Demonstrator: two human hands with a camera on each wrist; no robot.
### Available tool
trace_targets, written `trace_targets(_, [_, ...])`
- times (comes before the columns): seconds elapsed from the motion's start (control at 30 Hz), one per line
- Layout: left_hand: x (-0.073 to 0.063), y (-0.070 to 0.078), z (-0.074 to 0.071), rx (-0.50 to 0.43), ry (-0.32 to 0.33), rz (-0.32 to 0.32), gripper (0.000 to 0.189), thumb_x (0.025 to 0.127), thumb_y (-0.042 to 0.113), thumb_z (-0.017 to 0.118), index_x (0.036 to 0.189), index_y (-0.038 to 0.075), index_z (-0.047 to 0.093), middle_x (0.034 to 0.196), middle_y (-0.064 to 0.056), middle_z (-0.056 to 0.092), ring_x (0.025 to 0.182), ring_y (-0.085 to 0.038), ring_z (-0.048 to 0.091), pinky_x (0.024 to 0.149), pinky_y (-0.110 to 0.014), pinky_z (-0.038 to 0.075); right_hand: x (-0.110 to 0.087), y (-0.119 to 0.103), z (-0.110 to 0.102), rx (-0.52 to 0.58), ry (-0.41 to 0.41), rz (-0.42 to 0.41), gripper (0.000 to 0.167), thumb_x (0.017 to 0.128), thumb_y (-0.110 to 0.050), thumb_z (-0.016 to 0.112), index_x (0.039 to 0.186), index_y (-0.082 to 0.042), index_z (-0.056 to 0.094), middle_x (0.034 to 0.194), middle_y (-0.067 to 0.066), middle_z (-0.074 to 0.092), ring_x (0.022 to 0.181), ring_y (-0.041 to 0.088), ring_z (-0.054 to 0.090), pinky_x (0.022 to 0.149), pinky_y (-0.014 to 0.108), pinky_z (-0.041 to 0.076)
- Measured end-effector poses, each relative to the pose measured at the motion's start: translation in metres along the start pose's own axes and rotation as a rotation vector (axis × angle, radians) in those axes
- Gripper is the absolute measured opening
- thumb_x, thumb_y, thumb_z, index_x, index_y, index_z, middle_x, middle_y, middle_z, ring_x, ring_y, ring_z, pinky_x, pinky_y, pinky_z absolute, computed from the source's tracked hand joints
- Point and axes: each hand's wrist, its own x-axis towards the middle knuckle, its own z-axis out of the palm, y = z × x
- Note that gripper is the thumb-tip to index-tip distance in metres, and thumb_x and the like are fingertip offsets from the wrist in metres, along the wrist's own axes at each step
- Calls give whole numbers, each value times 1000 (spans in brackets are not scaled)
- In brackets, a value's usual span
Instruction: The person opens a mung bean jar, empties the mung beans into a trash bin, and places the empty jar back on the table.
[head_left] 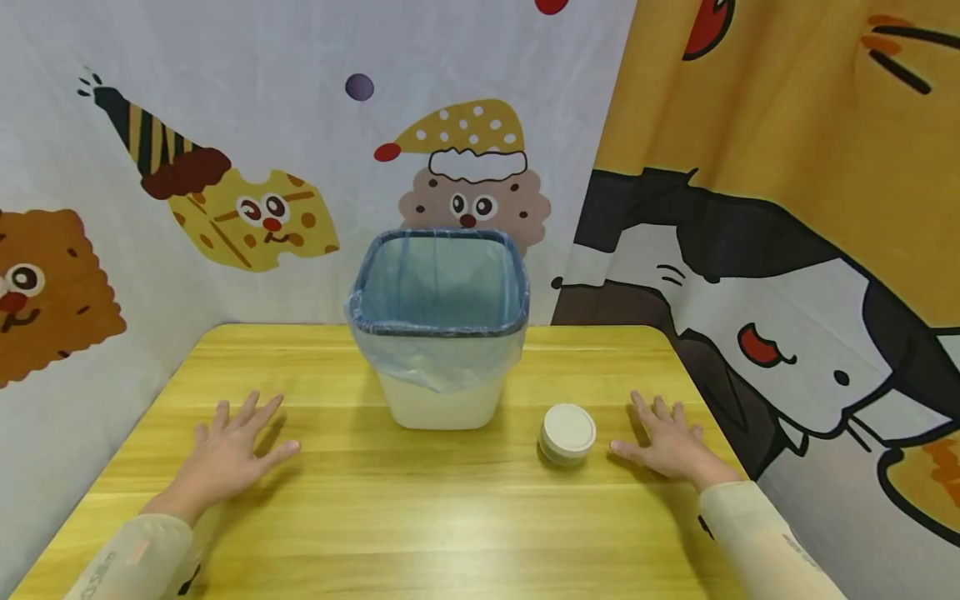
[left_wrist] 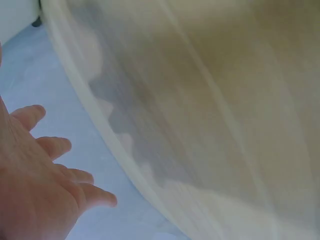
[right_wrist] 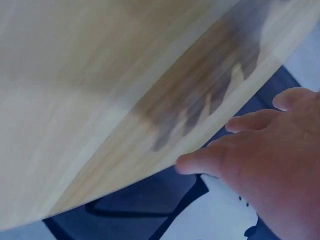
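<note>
My left grip (head_left: 228,458): hung spread, empty, lower left.
Right grip (head_left: 667,442): likewise, lower right.
Tub (head_left: 567,432): stood centre-right.
Bin (head_left: 442,410): centre.

Light falls bright and soft before me, seemingly from above, whitening the lower centre of the broad, yellow wood-grain tabletop (head_left: 465,508) with glare. Soft shadows lie lower left and lower right, under the bare left hand (head_left: 228,460) and bare right hand (head_left: 670,447). Both wrist views look dimmer, hazier, the grain smeared.
</note>
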Motion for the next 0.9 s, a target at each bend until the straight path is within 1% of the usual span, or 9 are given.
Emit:
trace_targets(0.07, [1, 5, 0, 0, 9, 16, 92, 104, 65, 56, 173, 17, 21, 169, -41, 19, 146, -82, 9, 102, -98, 10, 0, -5, -1, 44, 9, -48, 120, 89, -69, 74, 171, -2, 17, 168, 45, 18, 153, 74, 9, 113, 92, 15])
trace_targets(0.13, [1, 11, 0, -7, 20, 33, 90, 104, 64, 57, 172, 15, 23, 169, -41, 22, 146, -81, 11, 103, -97, 12, 0, -13, -1, 108, 9, -102, 123, 86, -64, 81, 169, 2, 20, 168, 42, 24, 154, 69, 17, 118, 86, 21])
trace_targets(0.27, [-3, 25, 3, -29, 50, 68, 86, 104, 58, 61, 168, 8, 34, 167, -40, 29, 145, -80, 18, 103, -96, 19, 1, -34, 10, 293, -12, -174, 118, 83, -54, 89, 165, 6, 29, 165, 34, 40, 153, 57, 37, 121, 73, 36])
trace_targets(0.37, [-6, 35, 6, -50, 69, 93, 82, 103, 54, 64, 164, 3, 41, 164, -39, 36, 144, -78, 25, 103, -94, 24, 3, -51, 21, 418, -21, -185, 115, 81, -48, 92, 165, 2, 30, 163, 27, 46, 150, 48, 47, 121, 67, 40])
trace_targets(0.43, [-7, 42, 8, -65, 77, 107, 80, 103, 53, 66, 161, 2, 45, 163, -38, 40, 144, -76, 29, 104, -93, 26, 4, -61, 27, 473, -10, -184, 117, 80, -45, 95, 165, -1, 29, 160, 24, 50, 146, 44, 52, 120, 65, 42])
trace_targets(0.47, [-9, 46, 9, -74, 83, 117, 79, 103, 52, 66, 160, 1, 47, 162, -37, 42, 143, -75, 31, 105, -92, 28, 5, -66, 29, 493, -3, -179, 118, 78, -44, 96, 166, -2, 29, 158, 22, 52, 144, 41, 55, 119, 63, 44])
trace_targets(0.57, [-13, 58, 11, -100, 92, 137, 74, 103, 50, 68, 157, 1, 51, 161, -34, 46, 144, -72, 35, 106, -90, 32, 7, -76, 33, 495, 35, -168, 116, 77, -42, 98, 165, -5, 31, 152, 20, 58, 136, 37, 61, 114, 59, 49])
trace_targets(0.7, [-19, 72, 13, -138, 80, 152, 72, 102, 50, 69, 155, 4, 55, 162, -30, 47, 146, -67, 37, 104, -88, 36, 8, -82, 37, 518, 61, -159, 115, 76, -39, 99, 163, -3, 33, 150, 20, 59, 133, 35, 63, 111, 57, 51])
trace_targets(0.9, [-26, 81, 15, -197, 55, 154, 68, 102, 47, 70, 155, 5, 55, 163, -28, 46, 149, -64, 35, 105, -87, 36, 7, -82, 40, 593, 53, -128, 110, 76, -34, 99, 161, -5, 36, 150, 19, 59, 134, 35, 62, 112, 57, 50])
